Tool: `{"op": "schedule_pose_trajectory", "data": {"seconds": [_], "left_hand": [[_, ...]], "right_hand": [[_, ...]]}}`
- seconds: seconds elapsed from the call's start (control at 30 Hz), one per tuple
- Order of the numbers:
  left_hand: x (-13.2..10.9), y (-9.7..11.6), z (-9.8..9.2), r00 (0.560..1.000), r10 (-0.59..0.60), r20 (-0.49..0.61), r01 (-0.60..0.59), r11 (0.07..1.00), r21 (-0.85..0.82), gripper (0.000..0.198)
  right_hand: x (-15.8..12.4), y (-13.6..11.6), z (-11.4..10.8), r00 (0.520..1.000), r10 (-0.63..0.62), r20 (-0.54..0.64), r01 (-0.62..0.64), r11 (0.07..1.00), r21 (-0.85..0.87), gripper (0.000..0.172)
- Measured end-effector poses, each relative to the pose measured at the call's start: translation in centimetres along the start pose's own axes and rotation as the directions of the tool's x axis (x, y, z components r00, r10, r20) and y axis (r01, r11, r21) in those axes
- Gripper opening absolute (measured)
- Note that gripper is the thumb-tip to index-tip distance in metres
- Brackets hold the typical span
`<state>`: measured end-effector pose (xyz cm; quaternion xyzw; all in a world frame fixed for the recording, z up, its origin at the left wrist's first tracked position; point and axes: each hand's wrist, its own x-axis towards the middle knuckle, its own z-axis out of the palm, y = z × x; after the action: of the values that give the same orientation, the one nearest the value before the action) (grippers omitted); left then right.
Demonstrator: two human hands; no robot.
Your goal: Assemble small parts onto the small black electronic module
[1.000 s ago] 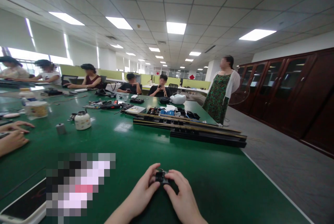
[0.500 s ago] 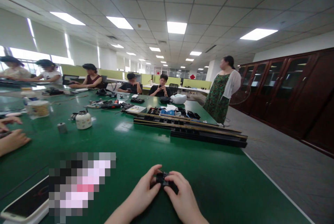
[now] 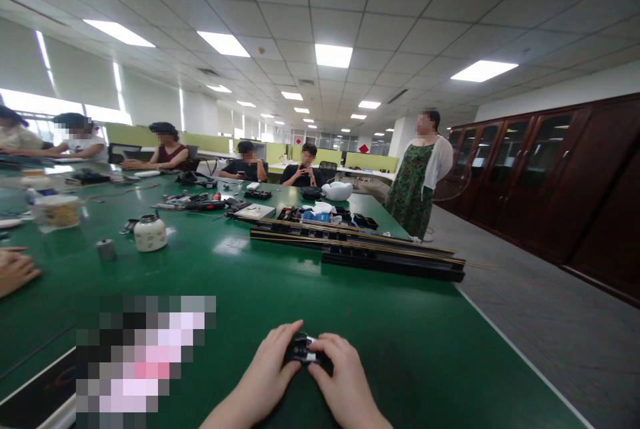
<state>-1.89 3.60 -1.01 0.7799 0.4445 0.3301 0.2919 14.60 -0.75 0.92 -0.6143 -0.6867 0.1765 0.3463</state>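
Near the bottom middle of the view, just over the green table (image 3: 235,299), the left hand (image 3: 267,364) grips one side of a small black part (image 3: 300,350), its thumb at the near edge and a forefinger raised behind the far side. The small black part sits between both hands, with a pale patch showing on it. From its other side the right hand (image 3: 345,366) pinches it, thumb at the near edge and fingertips bent over the upper face. The fingers hide much of it, so I cannot tell its exact shape. To handle it well, I would let the left hand be the steady clamp, press lightly with the right fingertips, and keep everything low so that a slip does little harm.

Farther out, a co-worker's hand (image 3: 15,272) rests at the left edge, then a phone (image 3: 40,390), much of it blurred out, near enough to crowd the left hand should it swing wide. Beyond stand a tub (image 3: 57,211), a grey metal cylinder (image 3: 106,250) and a white jar (image 3: 151,234). Loose tools (image 3: 200,203) come next, then long black rails (image 3: 350,262) with thin brass-coloured rods (image 3: 430,257), which limit room straight ahead but lie well apart from the hands. Rightmost, a person (image 3: 413,186) stands near dark wooden cabinets (image 3: 535,176).
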Motion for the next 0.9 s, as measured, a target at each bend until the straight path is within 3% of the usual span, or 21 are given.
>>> {"op": "schedule_pose_trajectory", "data": {"seconds": [0.7, 0.9], "left_hand": [[0.06, 0.91, -0.33, 0.999, -0.024, 0.026, 0.024, 0.999, 0.025, 0.039], [0.09, 0.48, -0.23, 0.999, -0.028, 0.018, 0.027, 0.999, 0.016, 0.042]], "right_hand": [[-0.09, 0.25, 0.14, 0.998, -0.060, -0.018, 0.060, 0.998, 0.021, 0.022], [-0.09, 0.74, -0.10, 0.990, -0.053, -0.129, 0.067, 0.992, 0.105, 0.017]]}}
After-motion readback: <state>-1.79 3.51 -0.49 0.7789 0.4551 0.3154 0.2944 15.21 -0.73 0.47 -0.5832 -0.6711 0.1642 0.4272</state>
